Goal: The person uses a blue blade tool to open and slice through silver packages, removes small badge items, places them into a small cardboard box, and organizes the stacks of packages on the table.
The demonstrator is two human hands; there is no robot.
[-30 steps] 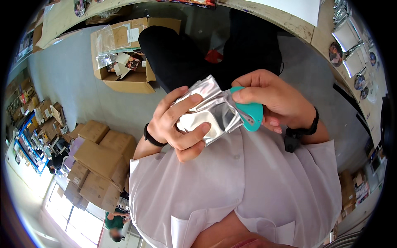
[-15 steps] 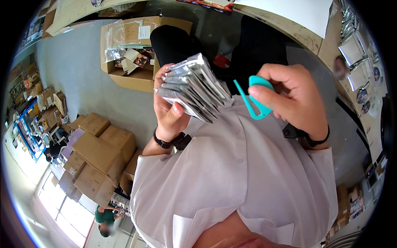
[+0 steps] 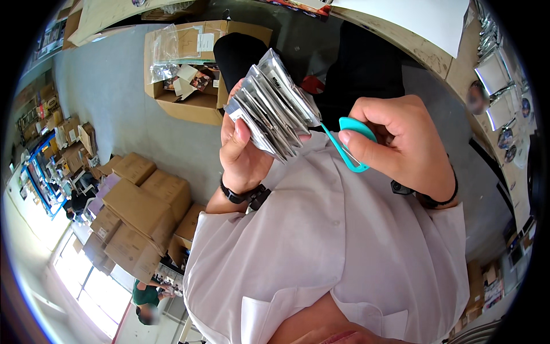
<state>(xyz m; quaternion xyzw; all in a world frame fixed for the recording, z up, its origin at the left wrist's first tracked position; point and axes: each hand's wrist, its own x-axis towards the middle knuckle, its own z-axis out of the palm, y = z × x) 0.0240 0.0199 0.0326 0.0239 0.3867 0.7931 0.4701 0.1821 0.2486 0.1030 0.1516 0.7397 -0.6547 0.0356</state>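
Gripping a stack of flat, shiny silver packets [image 3: 274, 110], the half-curled left hand [image 3: 243, 157] holds tight, while the right hand [image 3: 402, 136] pinches a teal plastic safety cutter [image 3: 357, 128].

Near mid-frame, I see the left hand [image 3: 246, 156] with a fanned stack of silver packets [image 3: 270, 110] in its grip. Just right, the right hand [image 3: 404, 143] pinches a teal cutter [image 3: 357, 129], slim tip at the packets' edge. An open carton [image 3: 189, 112] sits upper left, brown boxes [image 3: 137, 209] lower left.
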